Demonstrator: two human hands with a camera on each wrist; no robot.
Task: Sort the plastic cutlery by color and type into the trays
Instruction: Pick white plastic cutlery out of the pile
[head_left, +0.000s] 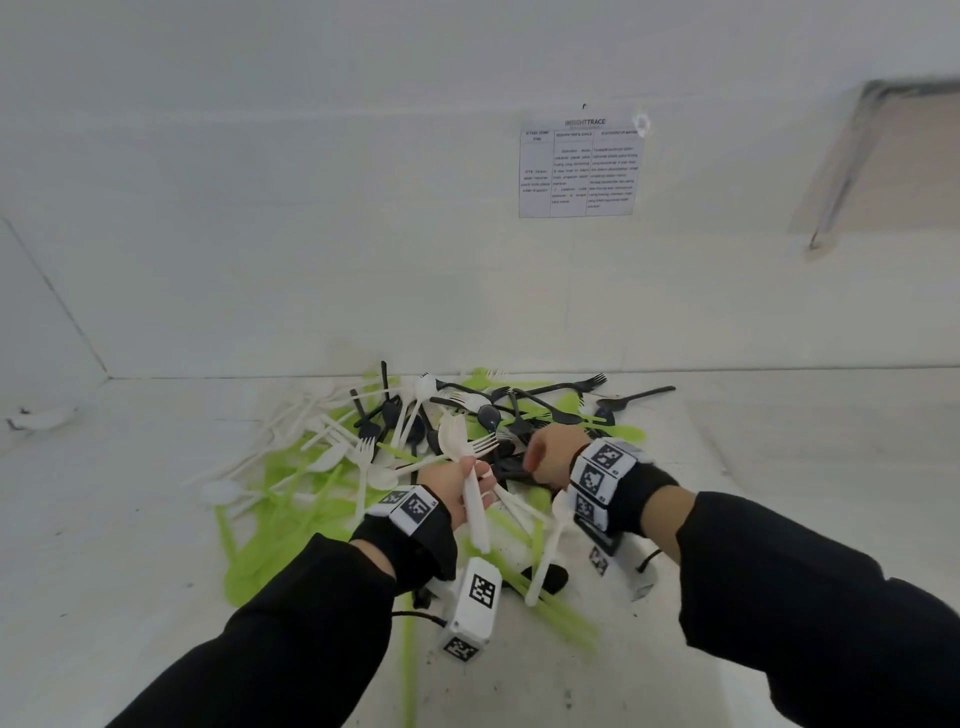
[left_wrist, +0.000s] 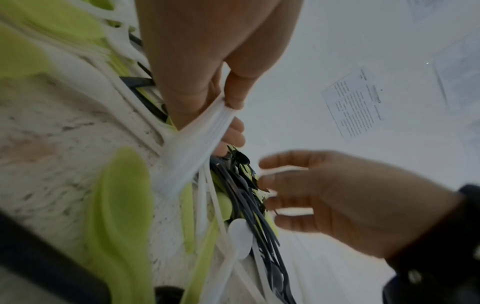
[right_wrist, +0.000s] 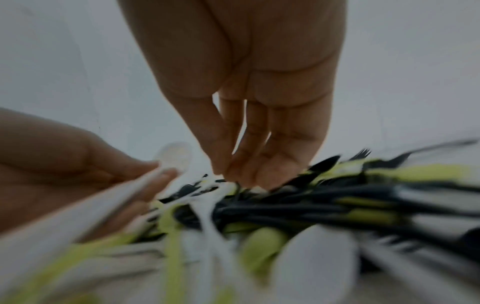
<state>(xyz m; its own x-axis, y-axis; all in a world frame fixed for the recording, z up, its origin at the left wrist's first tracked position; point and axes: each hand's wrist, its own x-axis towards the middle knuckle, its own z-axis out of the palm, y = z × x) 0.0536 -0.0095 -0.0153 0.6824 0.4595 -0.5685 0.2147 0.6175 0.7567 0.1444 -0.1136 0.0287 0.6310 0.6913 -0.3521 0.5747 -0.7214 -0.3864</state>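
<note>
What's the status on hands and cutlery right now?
Left hand grips a bundle of white forks. Right hand reaching into mixed pile, grip unclear. No trays in view.

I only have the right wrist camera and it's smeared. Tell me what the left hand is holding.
Observer: The left hand grips a bundle of white cutlery, fork tines on top.
Operator: Give me the right hand's position.
Observer: In the head view the right hand is down on the black cutlery mid-pile; whether it grips a piece I cannot tell.
Operator: Locate the green pieces.
Observer: The green cutlery spreads mostly over the pile's left side.
</note>
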